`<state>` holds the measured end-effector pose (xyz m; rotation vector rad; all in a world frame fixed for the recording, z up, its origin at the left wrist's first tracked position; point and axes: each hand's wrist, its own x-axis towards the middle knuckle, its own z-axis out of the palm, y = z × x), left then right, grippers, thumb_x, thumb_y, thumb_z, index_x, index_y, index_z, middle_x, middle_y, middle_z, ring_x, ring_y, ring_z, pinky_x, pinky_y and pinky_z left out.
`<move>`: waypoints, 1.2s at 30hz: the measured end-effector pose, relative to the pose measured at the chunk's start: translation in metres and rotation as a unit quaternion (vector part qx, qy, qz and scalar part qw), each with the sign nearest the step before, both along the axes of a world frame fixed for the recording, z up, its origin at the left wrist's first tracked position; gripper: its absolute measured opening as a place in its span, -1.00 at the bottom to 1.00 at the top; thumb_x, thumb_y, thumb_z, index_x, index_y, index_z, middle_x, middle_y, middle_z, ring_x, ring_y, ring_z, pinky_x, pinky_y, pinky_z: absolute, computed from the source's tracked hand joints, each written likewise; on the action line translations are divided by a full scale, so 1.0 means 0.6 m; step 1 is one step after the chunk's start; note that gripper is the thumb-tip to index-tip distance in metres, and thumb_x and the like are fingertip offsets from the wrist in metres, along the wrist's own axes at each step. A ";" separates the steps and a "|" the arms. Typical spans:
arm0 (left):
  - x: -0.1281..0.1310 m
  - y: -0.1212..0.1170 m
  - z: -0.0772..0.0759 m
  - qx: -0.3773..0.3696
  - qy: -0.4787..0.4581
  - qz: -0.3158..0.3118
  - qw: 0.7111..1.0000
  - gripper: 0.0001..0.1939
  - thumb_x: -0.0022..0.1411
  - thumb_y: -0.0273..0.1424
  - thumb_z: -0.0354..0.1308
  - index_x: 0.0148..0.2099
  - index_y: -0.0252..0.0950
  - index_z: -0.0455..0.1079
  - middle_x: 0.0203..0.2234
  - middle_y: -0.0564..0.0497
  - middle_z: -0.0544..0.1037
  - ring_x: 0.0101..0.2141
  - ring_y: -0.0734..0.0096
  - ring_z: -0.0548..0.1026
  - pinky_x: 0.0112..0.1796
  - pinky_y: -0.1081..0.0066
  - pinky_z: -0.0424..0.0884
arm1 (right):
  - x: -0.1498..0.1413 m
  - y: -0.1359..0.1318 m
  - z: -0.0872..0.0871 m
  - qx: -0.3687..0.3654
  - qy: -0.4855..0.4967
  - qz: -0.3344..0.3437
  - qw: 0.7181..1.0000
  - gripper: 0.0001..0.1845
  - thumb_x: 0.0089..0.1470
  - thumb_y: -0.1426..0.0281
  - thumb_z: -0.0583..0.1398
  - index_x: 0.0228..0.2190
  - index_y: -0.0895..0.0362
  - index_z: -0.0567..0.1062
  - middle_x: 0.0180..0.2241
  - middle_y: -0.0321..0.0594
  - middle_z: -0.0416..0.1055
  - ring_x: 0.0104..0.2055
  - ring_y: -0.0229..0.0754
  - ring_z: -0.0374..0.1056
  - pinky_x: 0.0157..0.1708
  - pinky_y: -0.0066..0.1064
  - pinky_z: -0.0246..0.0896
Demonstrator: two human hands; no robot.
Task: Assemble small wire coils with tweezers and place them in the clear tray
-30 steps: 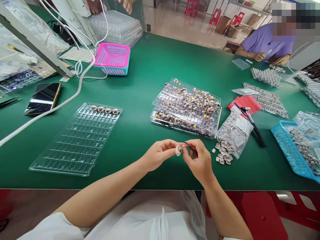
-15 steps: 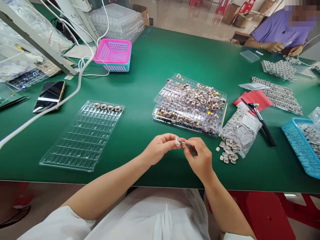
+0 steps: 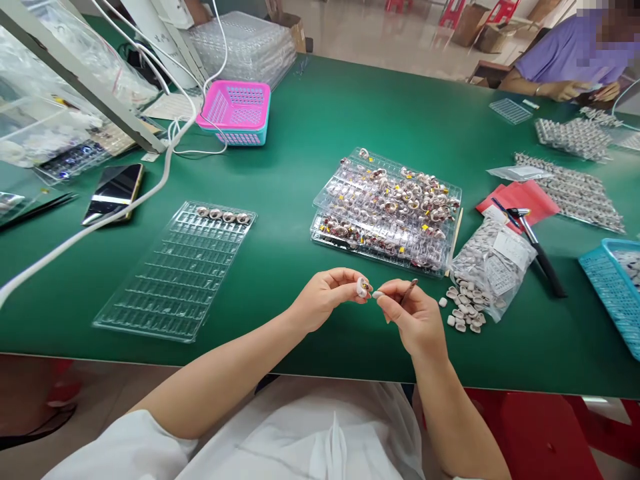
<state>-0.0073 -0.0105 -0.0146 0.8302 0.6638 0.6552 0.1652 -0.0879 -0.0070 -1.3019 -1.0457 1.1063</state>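
My left hand [image 3: 333,297] is closed, pinching a small white rounded casing [image 3: 361,288] with dark and yellow bits inside. Close to its right, my right hand [image 3: 413,313] holds a small pale cap [image 3: 378,295] between thumb and fingertips. A thin brownish tool [image 3: 410,291], perhaps tweezers, is tucked in the same hand and points up. A narrow gap separates cap and casing. Beyond the hands lie stacked clear trays [image 3: 320,235] of similar casings with yellow tabs. Pale caps [image 3: 466,303] spill from a plastic bag [image 3: 493,257] on the right.
To the left lies a clear slotted tray [image 3: 165,280] with several casings in its top row. A phone [image 3: 114,193], white cable [image 3: 167,157] and pink basket [image 3: 237,107] stand behind. At right are a hammer [image 3: 543,260], blue basket [image 3: 610,293] and a co-worker's purple sleeve [image 3: 550,63].
My right hand has drawn slightly right, away from the casing. The brown tool has swung from pointing at the casing to pointing up. The view has shifted slightly.
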 end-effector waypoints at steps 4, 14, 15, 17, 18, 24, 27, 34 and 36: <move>0.001 -0.002 -0.003 0.024 0.008 0.002 1.000 -0.81 0.10 -0.35 0.33 -0.28 -0.38 0.52 -0.44 0.02 0.53 -0.43 0.48 0.46 -0.28 0.41 0.40 | -0.006 0.002 -0.004 0.005 0.030 0.024 0.999 -0.92 0.10 0.37 0.28 -0.30 0.05 0.56 -0.41 -0.29 0.44 -0.53 -0.35 0.21 -0.57 -0.49 0.15; 0.008 -0.014 0.011 0.068 0.039 0.028 0.997 -0.80 0.08 -0.34 0.35 -0.29 -0.37 0.52 -0.45 0.01 0.56 -0.41 0.50 0.48 -0.30 0.47 0.44 | -0.008 0.001 -0.003 0.021 0.015 0.024 0.999 -0.89 0.12 0.40 0.26 -0.27 0.04 0.59 -0.36 -0.27 0.44 -0.51 -0.35 0.22 -0.57 -0.49 0.17; 0.008 -0.016 0.011 0.073 0.044 0.032 0.996 -0.79 0.08 -0.33 0.35 -0.28 -0.37 0.52 -0.44 0.00 0.58 -0.41 0.48 0.50 -0.29 0.46 0.46 | -0.007 0.001 -0.003 0.021 0.013 0.020 0.999 -0.89 0.12 0.40 0.26 -0.27 0.04 0.59 -0.35 -0.27 0.44 -0.51 -0.35 0.22 -0.57 -0.48 0.17; 0.009 -0.019 0.008 0.087 0.057 0.042 0.994 -0.79 0.07 -0.33 0.35 -0.29 -0.38 0.53 -0.44 -0.02 0.60 -0.40 0.43 0.53 -0.28 0.43 0.49 | -0.007 -0.001 -0.004 0.022 0.009 0.016 1.000 -0.88 0.12 0.41 0.26 -0.27 0.04 0.60 -0.35 -0.26 0.44 -0.50 -0.35 0.22 -0.58 -0.48 0.16; 0.009 -0.020 0.006 0.095 0.063 0.048 0.992 -0.79 0.07 -0.33 0.35 -0.28 -0.38 0.53 -0.43 -0.03 0.61 -0.40 0.42 0.54 -0.28 0.42 0.50 | -0.007 -0.001 -0.004 0.022 0.009 0.015 1.000 -0.88 0.11 0.42 0.27 -0.27 0.03 0.60 -0.35 -0.26 0.44 -0.50 -0.35 0.22 -0.58 -0.49 0.16; 0.007 -0.027 -0.005 0.141 0.101 0.071 0.982 -0.81 0.08 -0.36 0.34 -0.25 -0.36 0.57 -0.38 -0.08 0.65 -0.36 0.35 0.59 -0.27 0.41 0.53 | -0.008 -0.003 -0.008 0.030 0.018 -0.001 0.999 -0.83 0.09 0.45 0.28 -0.25 -0.01 0.62 -0.37 -0.29 0.44 -0.52 -0.36 0.23 -0.60 -0.49 0.15; 0.006 -0.028 -0.005 0.161 0.113 0.081 0.977 -0.80 0.08 -0.37 0.34 -0.23 -0.35 0.59 -0.37 -0.09 0.66 -0.35 0.33 0.60 -0.27 0.41 0.54 | -0.008 -0.003 -0.008 0.033 0.014 -0.004 0.999 -0.81 0.08 0.46 0.29 -0.25 -0.03 0.63 -0.38 -0.30 0.44 -0.52 -0.36 0.22 -0.60 -0.48 0.14; 0.005 -0.029 -0.004 0.242 0.145 0.089 0.955 -0.84 0.14 -0.40 0.28 -0.22 -0.33 0.60 -0.34 -0.11 0.66 -0.35 0.31 0.60 -0.31 0.42 0.55 | -0.006 -0.002 -0.009 0.029 0.001 -0.007 1.000 -0.80 0.07 0.46 0.30 -0.26 -0.05 0.63 -0.41 -0.31 0.44 -0.54 -0.38 0.20 -0.61 -0.48 0.10; 0.004 -0.029 -0.006 0.266 0.150 0.090 0.948 -0.85 0.15 -0.41 0.28 -0.22 -0.32 0.60 -0.35 -0.11 0.66 -0.35 0.32 0.60 -0.32 0.42 0.54 | -0.006 -0.002 -0.010 0.023 0.003 -0.009 1.000 -0.81 0.06 0.46 0.31 -0.26 -0.05 0.64 -0.40 -0.31 0.45 -0.55 -0.39 0.19 -0.62 -0.48 0.09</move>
